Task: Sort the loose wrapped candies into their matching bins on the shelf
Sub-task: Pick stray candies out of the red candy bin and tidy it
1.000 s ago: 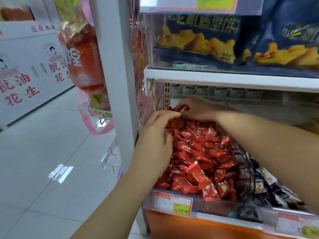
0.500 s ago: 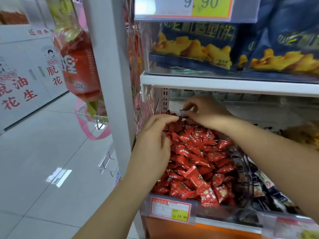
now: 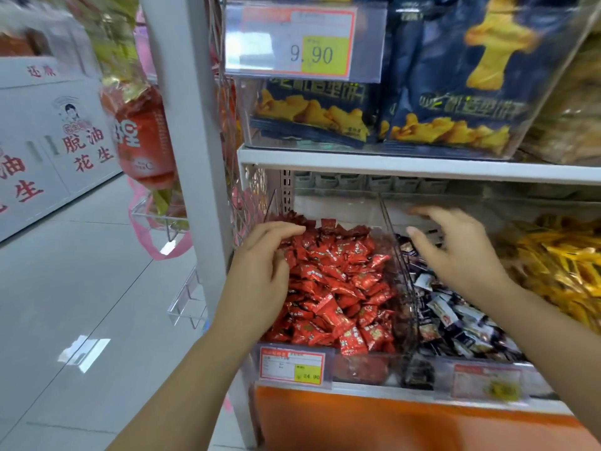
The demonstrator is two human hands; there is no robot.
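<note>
A store shelf [image 3: 422, 166] carried clear bins [image 3: 364, 369]. Fingers [image 3: 279, 231] of the left hand [image 3: 260, 281] lay loosely curved on the red candies [image 3: 341, 281] in the leftmost bin, gripping nothing. Fingers [image 3: 432, 213] of the right hand [image 3: 461, 255] spread empty above the dark candies [image 3: 455, 317] next door.

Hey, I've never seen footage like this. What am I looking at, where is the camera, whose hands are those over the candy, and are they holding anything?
There is no machine here. These are a person's two bare hands, filmed by one wide-angle camera worn on the head, looking forward and down at a shop shelf. The left hand rests on a heap of red wrapped candies in a clear bin. The right hand is open, fingers spread, over the next bin's dark wrapped candies. Yellow wrapped candies lie further right. Neither hand visibly holds anything.
</note>
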